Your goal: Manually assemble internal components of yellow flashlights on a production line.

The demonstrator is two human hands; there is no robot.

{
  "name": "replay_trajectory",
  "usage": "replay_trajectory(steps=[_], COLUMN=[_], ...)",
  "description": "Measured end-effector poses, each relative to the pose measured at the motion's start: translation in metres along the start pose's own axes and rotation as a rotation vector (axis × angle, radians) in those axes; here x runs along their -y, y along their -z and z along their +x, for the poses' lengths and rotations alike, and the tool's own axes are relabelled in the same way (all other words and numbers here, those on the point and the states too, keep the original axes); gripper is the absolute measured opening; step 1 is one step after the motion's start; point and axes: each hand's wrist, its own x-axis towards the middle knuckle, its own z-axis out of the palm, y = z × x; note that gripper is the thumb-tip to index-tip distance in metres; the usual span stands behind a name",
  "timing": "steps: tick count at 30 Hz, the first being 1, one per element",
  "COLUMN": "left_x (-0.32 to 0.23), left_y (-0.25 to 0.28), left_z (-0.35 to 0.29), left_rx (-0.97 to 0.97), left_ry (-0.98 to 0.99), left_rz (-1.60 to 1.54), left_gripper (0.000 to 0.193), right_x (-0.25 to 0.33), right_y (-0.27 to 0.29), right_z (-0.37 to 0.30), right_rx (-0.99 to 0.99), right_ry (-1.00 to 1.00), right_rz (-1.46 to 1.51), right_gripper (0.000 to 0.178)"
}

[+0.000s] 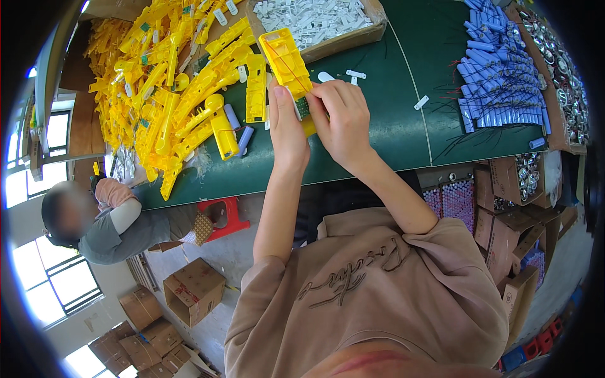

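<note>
My left hand is closed round the lower part of a yellow plastic housing, holding it tilted above the table. A thin dark-red wire crosses the hollow of the housing to the fingertips of my right hand, which pinch at its lower end. Part of a green circuit board shows between the hands, partly hidden by the fingers. Just left of my left hand lies another open yellow housing. Beside a further yellow housing are two blue cylindrical cells.
A large heap of yellow plastic parts covers the table's left. Beyond my hands stands a cardboard tray of small white pieces. Many wired blue cells are piled right, beside a box of metal parts. Another person sits at left.
</note>
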Motion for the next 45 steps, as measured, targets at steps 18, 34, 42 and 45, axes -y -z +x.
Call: replay_trajectory(steps=[18, 34, 42, 45], left_x=[-0.002, -0.002, 0.004, 0.01], left_y=[0.002, 0.024, 0.018, 0.023], left_z=[0.048, 0.073, 0.064, 0.067], left_rx=[0.131, 0.404, 0.328, 0.303], left_ry=[-0.044, -0.049, -0.147, -0.196], left_rz=[0.006, -0.023, 0.129, 0.151], left_gripper=[0.027, 0.029, 0.039, 0.04], right_x=[-0.032, -0.152, -0.029, -0.029], right_y=[0.018, 0.127, 0.007, -0.01], right_z=[0.041, 0.136, 0.067, 0.058], right_rx=[0.312, 0.489, 0.509, 0.406], right_ry=[0.371, -0.1, -0.163, -0.217], right_rz=[-0.114, -0.408, 0.217, 0.244], right_gripper=[0.024, 0.017, 0.019, 0.018])
